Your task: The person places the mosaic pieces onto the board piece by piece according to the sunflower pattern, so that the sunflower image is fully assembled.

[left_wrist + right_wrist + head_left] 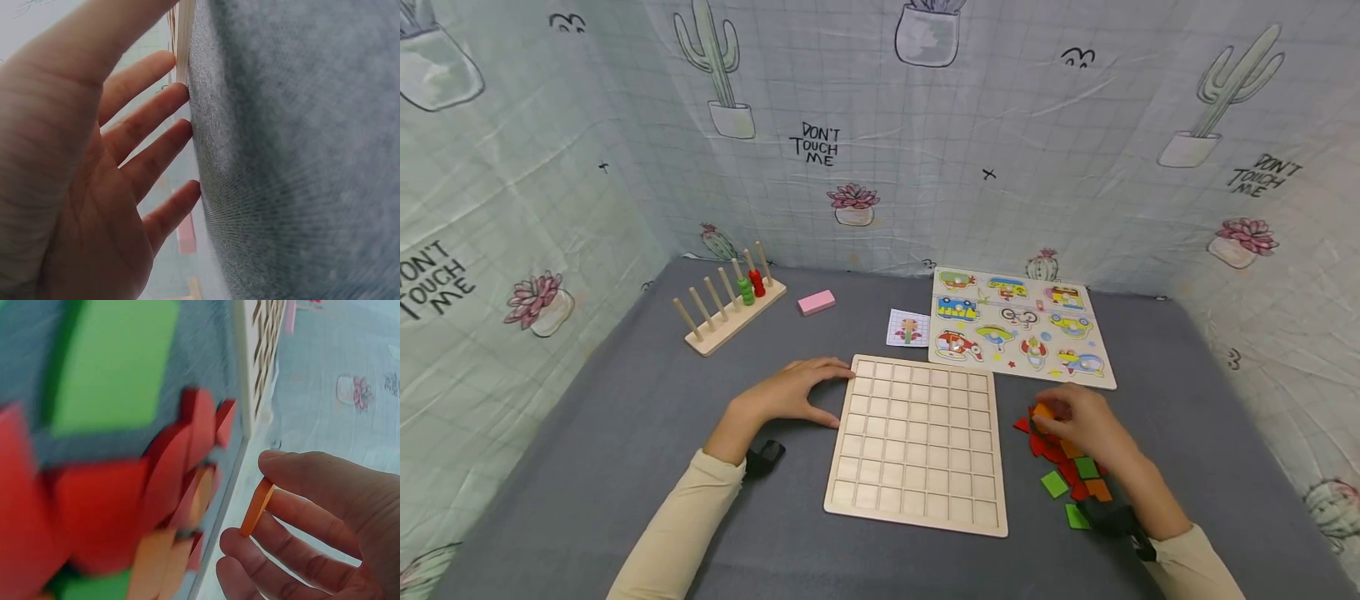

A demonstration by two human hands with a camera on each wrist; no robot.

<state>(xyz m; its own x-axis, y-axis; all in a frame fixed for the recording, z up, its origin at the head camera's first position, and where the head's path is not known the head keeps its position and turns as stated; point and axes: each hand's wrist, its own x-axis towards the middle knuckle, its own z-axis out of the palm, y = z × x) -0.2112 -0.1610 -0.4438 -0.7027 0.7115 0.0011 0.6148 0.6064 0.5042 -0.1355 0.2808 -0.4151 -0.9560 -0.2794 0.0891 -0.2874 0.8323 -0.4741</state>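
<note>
A wooden grid board (917,433) with square recesses lies in front of me. My left hand (788,393) is at its left side, fingertips and thumb tip right at the edge. In the left wrist view the left hand's fingers (150,115) are spread and fairly straight, beside the board's edge (184,40). To the board's right, my right hand (1084,421) is over a heap of red, orange and green tiles (1051,450). The right wrist view has an orange tile (256,509) pinched between thumb and fingers, raised above the heap.
A vehicle peg puzzle (1018,329) lies behind the board, next to a small pattern card (908,328). Farther left are a pink block (816,302) and a wooden peg stand (735,315) bearing green and red pieces. Loose green tiles (1055,484) lie near the heap.
</note>
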